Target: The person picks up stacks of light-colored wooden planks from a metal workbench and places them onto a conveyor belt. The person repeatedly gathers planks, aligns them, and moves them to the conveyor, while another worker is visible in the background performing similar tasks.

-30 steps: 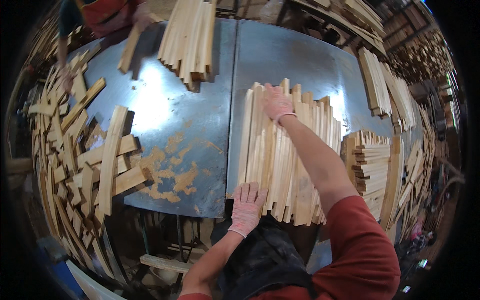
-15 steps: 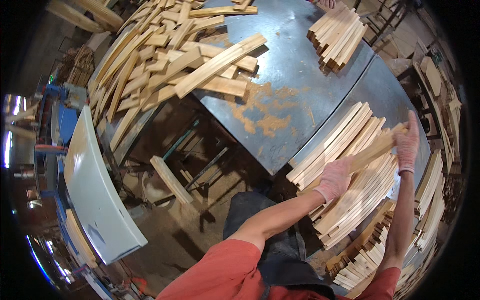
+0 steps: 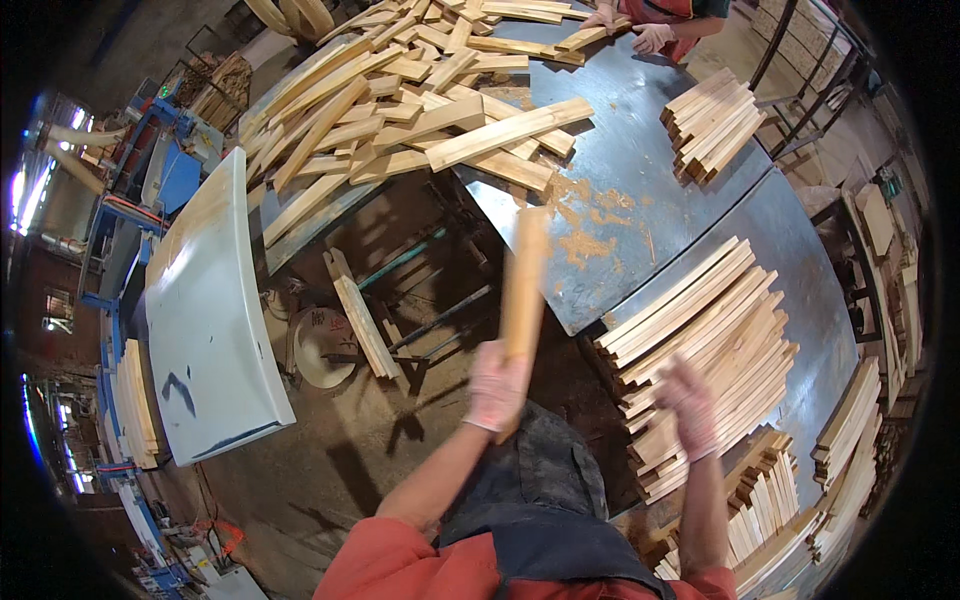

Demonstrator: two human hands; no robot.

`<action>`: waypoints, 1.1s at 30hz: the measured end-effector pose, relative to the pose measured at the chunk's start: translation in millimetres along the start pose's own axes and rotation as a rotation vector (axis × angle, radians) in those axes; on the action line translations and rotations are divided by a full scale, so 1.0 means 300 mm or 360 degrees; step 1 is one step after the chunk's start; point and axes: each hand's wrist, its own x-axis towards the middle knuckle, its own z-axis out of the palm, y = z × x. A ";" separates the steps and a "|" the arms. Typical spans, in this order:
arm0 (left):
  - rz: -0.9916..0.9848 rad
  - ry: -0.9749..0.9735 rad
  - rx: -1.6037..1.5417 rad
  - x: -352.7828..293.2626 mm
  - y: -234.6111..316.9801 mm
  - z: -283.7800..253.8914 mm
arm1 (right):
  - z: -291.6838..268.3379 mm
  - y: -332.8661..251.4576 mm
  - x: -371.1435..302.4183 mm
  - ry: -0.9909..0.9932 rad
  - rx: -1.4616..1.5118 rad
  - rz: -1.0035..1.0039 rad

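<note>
My left hand (image 3: 497,385), in a pale glove, is closed around the lower part of a wooden slat (image 3: 526,285). The slat points upward and away from me, over the gap beside the metal table, and is smeared by motion. My right hand (image 3: 688,408), also gloved, is over the near part of a stack of slats (image 3: 735,330) on the table. Its fingers are blurred and I see no slat in them. The slats in that stack lie side by side, slightly curved.
Loose slats (image 3: 420,125) are heaped at the far left of the metal table (image 3: 625,150), near sawdust. Another person's gloved hand (image 3: 655,38) shows at the far edge. A small stack (image 3: 712,125) stands far right. On the left is a pale panel (image 3: 205,320) of a machine.
My left hand has carried the slat leftward off the stack and turned it upright. My right hand has let go of it and come nearer. The view has shifted, bringing the other person into sight.
</note>
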 end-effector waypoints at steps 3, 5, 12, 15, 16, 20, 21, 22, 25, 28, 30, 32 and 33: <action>-0.0456 -0.0169 0.0480 0.161 -0.124 -0.341 | 0.126 0.217 -0.062 -0.0173 0.0147 0.0347; -0.0590 -0.0108 0.0687 0.235 -0.318 -0.473 | 0.197 0.348 -0.089 -0.0213 0.0084 0.0472; -0.0686 -0.0143 0.1260 0.610 -0.742 -0.644 | 0.377 0.588 -0.086 -0.0303 -0.0176 0.0833; -0.0650 -0.0185 0.1243 0.751 -1.128 -0.714 | 0.410 0.674 -0.071 -0.0167 -0.0225 0.0974; -0.0595 -0.0202 0.1288 0.838 -1.128 -0.724 | 0.468 0.714 -0.068 -0.0074 -0.0310 0.1047; -0.0617 -0.0348 0.1952 1.002 -1.312 -0.916 | 0.587 0.766 -0.180 -0.0039 -0.0550 0.1334; -0.0565 -0.0530 0.2143 1.035 -1.309 -0.907 | 0.586 0.818 -0.179 -0.0238 -0.0741 0.1367; -0.0506 -0.0700 0.2343 1.062 -1.264 -0.919 | 0.647 0.728 -0.131 -0.0323 -0.0810 0.1627; -0.0424 -0.0840 0.2324 1.076 -1.482 -0.993 | 0.697 0.706 -0.099 -0.0181 -0.0898 0.1453; -0.0592 -0.0695 0.2248 1.148 -1.679 -1.027 | 0.737 0.735 -0.123 -0.0146 -0.0787 0.1359; -0.0611 -0.0698 0.2187 1.167 -1.635 -0.993 | 0.738 0.732 -0.116 -0.0103 -0.0793 0.1303; -0.0533 -0.0763 0.2057 1.146 -1.557 -0.972 | 0.716 0.725 -0.135 -0.0077 -0.0717 0.1230; -0.0474 -0.0805 0.1979 1.115 -1.514 -0.965 | 0.689 0.722 -0.145 -0.0078 -0.0640 0.1170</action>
